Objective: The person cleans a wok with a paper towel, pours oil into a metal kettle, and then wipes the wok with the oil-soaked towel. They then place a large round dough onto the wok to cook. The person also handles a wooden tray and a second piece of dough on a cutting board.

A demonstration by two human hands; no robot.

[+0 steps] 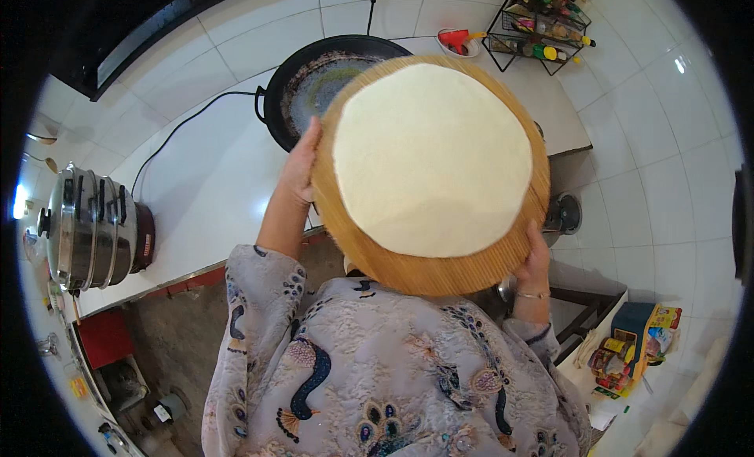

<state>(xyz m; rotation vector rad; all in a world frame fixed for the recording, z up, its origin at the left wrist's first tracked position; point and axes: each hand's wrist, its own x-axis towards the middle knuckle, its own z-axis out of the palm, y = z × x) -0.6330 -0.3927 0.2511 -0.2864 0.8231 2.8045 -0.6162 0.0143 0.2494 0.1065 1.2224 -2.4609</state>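
The round board (430, 256) is showing a golden, straw-coloured weave of fine parallel ribs, and the dough disc (432, 158) lying on it is looking pale cream and plain. The pan (314, 84) is showing black at its rim, with a mottled grey and greenish sheen inside. The tabletop (212, 190) is gleaming white, with a red edge running along its front. The steamer (90, 225) is shining silver above a dark red base. The garment (377, 378) is looking pale mauve-grey, patterned with navy peacocks and ornate paisley feathers. The wall tiles (652, 190) are showing white.
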